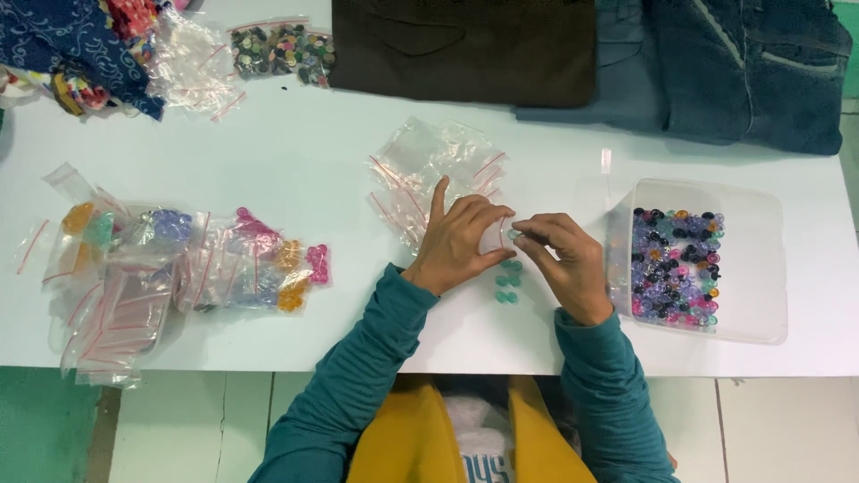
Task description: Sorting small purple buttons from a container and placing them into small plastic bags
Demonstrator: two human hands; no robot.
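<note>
My left hand (461,237) pinches a small clear zip bag (495,234) at its edge, over a loose heap of empty zip bags (429,165). My right hand (562,259) holds a small teal button (515,234) at the bag's mouth between thumb and fingers. Several more teal buttons (507,279) lie on the white table (295,152) just below the two hands. Both sleeves are teal.
A clear plastic tub (756,268) of mixed coloured buttons stands at the right. Filled bags of sorted buttons (224,264) lie at the left. A bag of dark buttons (282,49), patterned cloth (80,45), brown fabric (465,49) and denim (743,72) line the far edge.
</note>
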